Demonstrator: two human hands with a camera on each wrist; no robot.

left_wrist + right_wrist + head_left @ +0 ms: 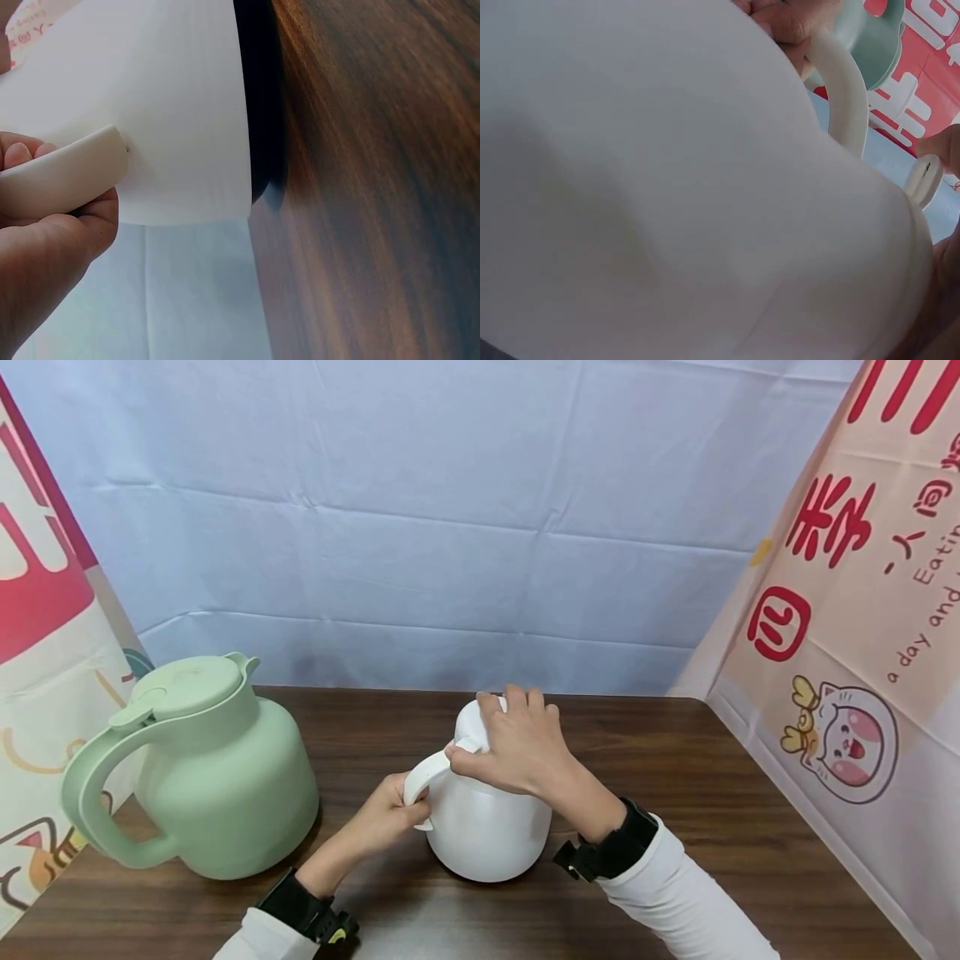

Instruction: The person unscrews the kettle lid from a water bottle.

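A white vacuum jug (487,835) with a dark base stands upright on the table. My left hand (386,818) grips its handle (67,176), the fingers wrapped round it from the side. Over the top of the jug lies my right hand (525,747), holding the white lid (468,722) with its fingers across the far side. The right thumb is at a small white tab (926,180) on the handle side of the lid. Much of the lid is hidden under this hand.
On the left of the brown wooden table (675,877) stands a larger green jug (225,777), its handle turned to the left. A pale blue cloth (420,568) hangs behind the table, with printed cloths at the left and right (847,635).
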